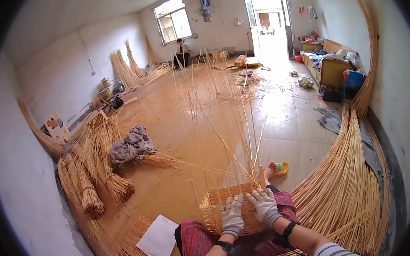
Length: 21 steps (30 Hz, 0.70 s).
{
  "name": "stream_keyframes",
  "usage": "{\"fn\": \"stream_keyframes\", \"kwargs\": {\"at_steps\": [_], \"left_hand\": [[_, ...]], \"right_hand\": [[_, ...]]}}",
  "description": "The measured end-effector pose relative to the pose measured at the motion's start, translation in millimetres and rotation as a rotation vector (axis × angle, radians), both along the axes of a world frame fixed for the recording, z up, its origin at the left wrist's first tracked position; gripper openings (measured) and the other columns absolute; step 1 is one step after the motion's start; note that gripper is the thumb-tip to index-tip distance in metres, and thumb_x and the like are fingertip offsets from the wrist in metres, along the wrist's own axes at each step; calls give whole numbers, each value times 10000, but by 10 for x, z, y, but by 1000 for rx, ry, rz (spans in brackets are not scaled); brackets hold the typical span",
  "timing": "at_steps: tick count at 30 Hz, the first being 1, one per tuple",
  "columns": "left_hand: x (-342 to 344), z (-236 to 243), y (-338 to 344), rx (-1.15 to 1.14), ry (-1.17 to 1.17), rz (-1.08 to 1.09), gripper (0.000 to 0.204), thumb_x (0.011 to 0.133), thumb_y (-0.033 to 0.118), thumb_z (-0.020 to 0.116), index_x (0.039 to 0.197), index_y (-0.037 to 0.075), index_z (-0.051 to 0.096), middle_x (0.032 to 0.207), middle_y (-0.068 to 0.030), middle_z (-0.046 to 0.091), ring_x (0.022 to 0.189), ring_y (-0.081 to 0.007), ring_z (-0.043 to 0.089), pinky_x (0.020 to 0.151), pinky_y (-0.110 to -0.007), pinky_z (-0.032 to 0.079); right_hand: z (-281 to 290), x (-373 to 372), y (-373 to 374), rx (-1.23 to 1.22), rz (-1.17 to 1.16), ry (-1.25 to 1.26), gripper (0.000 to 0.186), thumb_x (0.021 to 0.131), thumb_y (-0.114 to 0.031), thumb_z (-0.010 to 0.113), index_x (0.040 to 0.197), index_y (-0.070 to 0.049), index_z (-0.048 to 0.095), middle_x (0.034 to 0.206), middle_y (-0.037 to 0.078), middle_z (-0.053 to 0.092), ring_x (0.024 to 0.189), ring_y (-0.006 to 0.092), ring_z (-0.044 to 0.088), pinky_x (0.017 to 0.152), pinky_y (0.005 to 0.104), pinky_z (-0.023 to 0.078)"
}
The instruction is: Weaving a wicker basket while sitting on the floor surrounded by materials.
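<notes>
My left hand [231,215], in a pale glove, lies with fingers spread against a half-woven pale wicker basket [211,201] on my lap. My right hand [263,205], gloved too, rests beside it near the basket's right corner, fingers apart on the weave. Tall loose uprights [201,142] rise from the basket, and short wooden sticks stand at its corners. My striped red garment [193,238] shows beneath. To the left, a white sheet [155,238] lies partly over a flat woven mat [132,235].
Cane bundles lie along the left [85,188] and right [337,185]. A grey cloth [130,147] sits among them. My foot in a yellow slipper [279,169] is ahead. Another person [182,53] sits by the window. Cluttered bench [335,59] at right, scattered scraps [249,82] near the open door.
</notes>
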<state>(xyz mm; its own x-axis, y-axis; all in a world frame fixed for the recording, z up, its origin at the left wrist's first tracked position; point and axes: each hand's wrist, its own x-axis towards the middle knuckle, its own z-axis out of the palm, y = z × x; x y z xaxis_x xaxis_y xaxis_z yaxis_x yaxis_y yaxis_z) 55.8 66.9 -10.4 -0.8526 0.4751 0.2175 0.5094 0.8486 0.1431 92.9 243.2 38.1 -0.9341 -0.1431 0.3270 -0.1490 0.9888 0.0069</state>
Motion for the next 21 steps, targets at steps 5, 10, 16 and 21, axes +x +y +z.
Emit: {"fn": "stream_keyframes", "kwargs": {"at_steps": [5, 10, 16, 21], "left_hand": [[-46, -73, 18, -133, 39, 42, 762, 928, 281, 538, 1623, 166, 247, 1663, -33, 331, 1538, -276, 302, 1250, -622, 39], [-131, 297, 38, -196, -158, -7, 788, 911, 352, 592, 1603, 124, 292, 1651, -49, 352, 1531, -273, 316, 1258, -608, 24], [-244, 292, 163, -199, -93, -1, 781, 926, 345, 570, 1611, 114, 274, 1663, -60, 326, 1535, -278, 304, 1275, -564, 43], [-294, 236, 255, -150, -106, -16, 680, 977, 238, 416, 1623, 108, 247, 1679, -60, 288, 1562, -270, 224, 1278, -542, 81]], "right_hand": [[-21, -153, 35, -155, -17, -262, 715, 683, -455, 814, 1330, -209, 637, 1205, 91, 673, 1212, 282, 605, 1142, 476, 335], [-18, -224, 60, -156, -18, -208, 650, 678, -413, 823, 1292, -267, 664, 1175, 75, 693, 1182, 266, 627, 1081, 476, 399], [-34, -456, 205, -179, -17, -272, 666, 678, -438, 828, 1300, -264, 667, 1209, 82, 696, 1232, 276, 603, 1103, 445, 377], [-149, -510, 342, -227, 20, -158, 690, 681, -419, 826, 1330, -261, 653, 1331, 77, 662, 1311, 280, 561, 1144, 449, 347]]}}
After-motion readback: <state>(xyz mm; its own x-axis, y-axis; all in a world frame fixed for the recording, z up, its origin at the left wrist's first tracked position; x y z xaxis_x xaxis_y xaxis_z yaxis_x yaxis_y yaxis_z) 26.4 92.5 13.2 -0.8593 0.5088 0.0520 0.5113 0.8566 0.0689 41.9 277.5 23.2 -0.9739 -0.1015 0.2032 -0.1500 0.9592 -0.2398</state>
